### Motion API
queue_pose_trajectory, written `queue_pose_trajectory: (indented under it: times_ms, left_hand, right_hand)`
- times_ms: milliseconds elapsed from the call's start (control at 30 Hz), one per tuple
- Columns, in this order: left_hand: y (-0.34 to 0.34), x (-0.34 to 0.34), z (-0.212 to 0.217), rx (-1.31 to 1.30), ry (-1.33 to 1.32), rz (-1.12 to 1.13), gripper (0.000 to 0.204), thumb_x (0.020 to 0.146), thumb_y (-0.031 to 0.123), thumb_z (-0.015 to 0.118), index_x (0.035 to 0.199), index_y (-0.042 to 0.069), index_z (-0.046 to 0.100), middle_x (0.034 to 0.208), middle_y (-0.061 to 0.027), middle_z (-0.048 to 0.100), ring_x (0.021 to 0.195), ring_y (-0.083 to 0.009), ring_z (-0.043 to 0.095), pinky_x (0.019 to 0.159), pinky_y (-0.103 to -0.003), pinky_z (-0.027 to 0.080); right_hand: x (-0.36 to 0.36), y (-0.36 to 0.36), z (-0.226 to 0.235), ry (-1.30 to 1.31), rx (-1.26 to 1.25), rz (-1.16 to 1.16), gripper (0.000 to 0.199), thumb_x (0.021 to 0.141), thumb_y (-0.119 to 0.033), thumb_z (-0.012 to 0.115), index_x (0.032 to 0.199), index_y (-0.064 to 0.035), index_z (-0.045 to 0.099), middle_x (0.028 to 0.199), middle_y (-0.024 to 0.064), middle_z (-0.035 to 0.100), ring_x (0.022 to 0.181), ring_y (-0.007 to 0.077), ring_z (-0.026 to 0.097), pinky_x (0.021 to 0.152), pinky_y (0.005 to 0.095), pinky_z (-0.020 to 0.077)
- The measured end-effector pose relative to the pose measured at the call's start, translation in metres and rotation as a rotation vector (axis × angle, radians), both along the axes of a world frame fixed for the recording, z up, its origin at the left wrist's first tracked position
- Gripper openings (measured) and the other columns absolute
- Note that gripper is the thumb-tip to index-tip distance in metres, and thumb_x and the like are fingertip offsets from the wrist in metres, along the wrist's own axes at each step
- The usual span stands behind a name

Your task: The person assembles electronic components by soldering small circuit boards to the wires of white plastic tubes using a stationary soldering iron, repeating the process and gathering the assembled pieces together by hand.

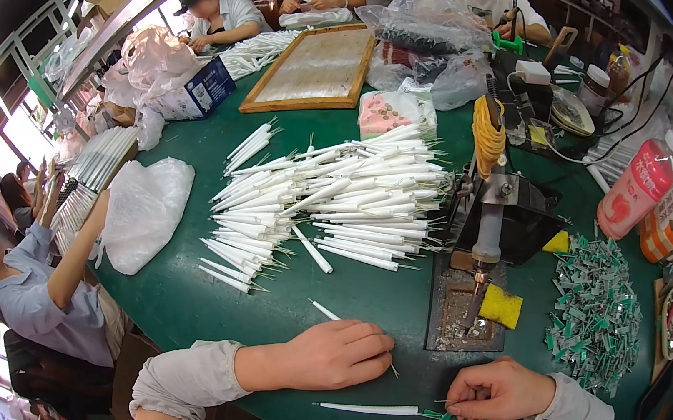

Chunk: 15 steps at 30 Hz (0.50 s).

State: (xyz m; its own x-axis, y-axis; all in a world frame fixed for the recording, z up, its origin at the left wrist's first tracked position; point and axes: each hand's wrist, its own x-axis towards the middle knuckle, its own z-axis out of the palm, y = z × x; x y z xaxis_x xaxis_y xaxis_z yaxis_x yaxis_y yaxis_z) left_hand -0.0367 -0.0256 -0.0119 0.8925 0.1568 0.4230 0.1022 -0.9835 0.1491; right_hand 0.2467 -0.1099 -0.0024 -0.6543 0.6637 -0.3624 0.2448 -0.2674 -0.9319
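Observation:
My left hand (340, 355) lies palm down on the green table with its fingers curled over a slim white tube (326, 312). The tube's tip shows behind the knuckles, and thin wires stick out past the fingertips. To the right, my right hand (499, 389) pinches thumb to forefinger at a small green circuit board (444, 419). A second white tube (369, 408) lies near the front edge, its wire leads reaching that board. Whether they are joined is too small to tell. A fine wire trails below the right thumb.
A large pile of white tubes (338, 193) covers the table's middle. Ahead of my right hand stands a mounted soldering iron (487, 245) with a yellow sponge (501, 307). Green circuit boards (595, 313) are heaped at right. A plastic bag (147, 212) lies left; several people sit around.

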Motion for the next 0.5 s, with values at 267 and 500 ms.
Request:
queue_pose_trajectory:
  times_ms: [267,500]
  left_hand:
    - [-0.007,-0.001,0.006,0.013,-0.077,-0.020,0.018,0.072,0.005,0.062,0.089,-0.001,0.061,0.102,-0.0150,0.060,0.087,-0.0243,0.064,0.070,-0.029,0.054]
    - [-0.021,0.003,0.004,-0.331,-0.105,0.029,0.016,0.077,0.005,0.063,0.091,-0.001,0.059,0.096,-0.0116,0.058,0.083,-0.0257,0.061,0.067,-0.033,0.052]
  right_hand:
    - [-0.001,-0.003,-0.001,0.029,-0.017,-0.013,0.011,0.088,-0.011,0.065,0.095,-0.0019,0.063,0.076,0.0002,0.065,0.070,0.0036,0.059,0.059,0.0194,0.0467]
    - [-0.002,-0.007,0.001,-0.005,-0.046,-0.044,0.012,0.087,-0.011,0.066,0.094,-0.0015,0.064,0.075,0.0005,0.065,0.068,0.0037,0.060,0.059,0.0196,0.0475]
